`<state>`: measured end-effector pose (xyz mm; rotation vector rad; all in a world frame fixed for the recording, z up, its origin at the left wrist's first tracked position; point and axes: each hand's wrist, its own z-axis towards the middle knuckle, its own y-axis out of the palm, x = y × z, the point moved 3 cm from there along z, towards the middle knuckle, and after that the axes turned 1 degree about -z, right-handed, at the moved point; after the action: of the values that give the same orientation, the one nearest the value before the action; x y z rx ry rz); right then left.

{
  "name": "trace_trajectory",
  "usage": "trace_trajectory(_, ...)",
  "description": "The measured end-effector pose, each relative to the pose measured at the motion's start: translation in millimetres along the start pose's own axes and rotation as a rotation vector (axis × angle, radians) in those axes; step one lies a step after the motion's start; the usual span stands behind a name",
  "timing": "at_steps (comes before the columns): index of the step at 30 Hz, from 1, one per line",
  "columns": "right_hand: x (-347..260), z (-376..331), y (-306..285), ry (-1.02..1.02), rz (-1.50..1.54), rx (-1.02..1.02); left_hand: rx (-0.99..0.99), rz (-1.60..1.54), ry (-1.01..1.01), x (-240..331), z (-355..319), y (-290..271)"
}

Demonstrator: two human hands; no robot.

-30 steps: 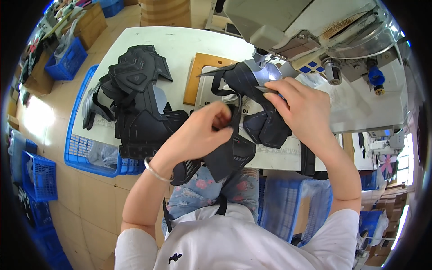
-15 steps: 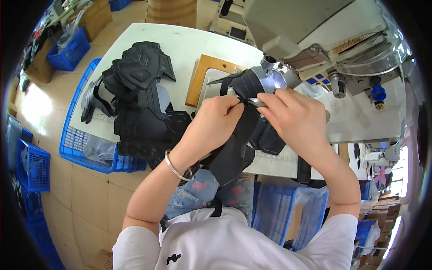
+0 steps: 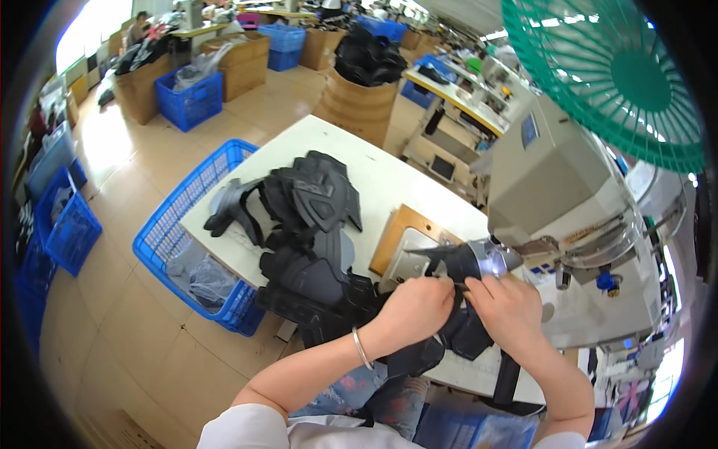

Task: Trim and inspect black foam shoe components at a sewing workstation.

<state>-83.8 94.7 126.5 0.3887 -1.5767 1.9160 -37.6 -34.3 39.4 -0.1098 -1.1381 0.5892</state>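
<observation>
A black padded piece [image 3: 461,260] with a grey edge lies under the lit needle area of a sewing machine [image 3: 557,176]. My left hand [image 3: 419,308] is closed, its thumb and finger pinching the near part of this piece. Just to the right, the fingertips of my right hand [image 3: 507,310] are pinched together close to the left ones; what they hold is too small to make out. More of the black material hangs below my hands toward my lap. To the left, a pile of black moulded pads [image 3: 321,194] rests on the white table [image 3: 299,142].
A wooden-edged plate [image 3: 396,236] is set into the table by the machine. A blue basket [image 3: 168,217] with clear plastic bags stands at the table's left side. A green fan [image 3: 636,78] is at upper right. Behind the table stands a brown barrel [image 3: 355,108] holding black pieces.
My view has tilted up, showing more of the workshop and the green fan. Both hands stay close together at the black padded piece. The silvery thing seen in my right fingers is no longer distinct.
</observation>
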Motion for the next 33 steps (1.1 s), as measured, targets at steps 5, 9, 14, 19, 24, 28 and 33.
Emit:
trace_trajectory(5,0.5,0.0,-9.2,0.083,0.120,0.032,0.035,-0.100,-0.039,-0.1,-26.0,-19.4)
trace_trajectory(9,8.8,-0.6,-13.7,0.151,0.133,-0.030,0.082,-0.290,-0.114,-8.2,-23.8,-9.9)
trace_trajectory(14,13.1,4.0,-15.3,0.116,0.148,0.041,0.111,-0.492,-0.183,-22.7,-26.1,1.7)
trace_trajectory(19,11.5,2.3,-7.4,0.087,0.102,0.006,0.077,-0.612,-0.391,-13.5,-25.6,3.3)
trace_trajectory(24,1.4,-0.3,-12.3,0.020,0.059,0.019,0.065,-0.549,-0.363,-16.2,-30.3,7.1)
trace_trajectory(28,4.5,0.4,-10.5,0.035,-0.023,0.069,0.069,-0.590,-0.383,-13.9,-31.8,5.5)
trace_trajectory(33,1.5,1.0,-11.1,0.056,-0.007,-0.043,0.008,-0.836,-0.493,-24.1,-31.7,9.7)
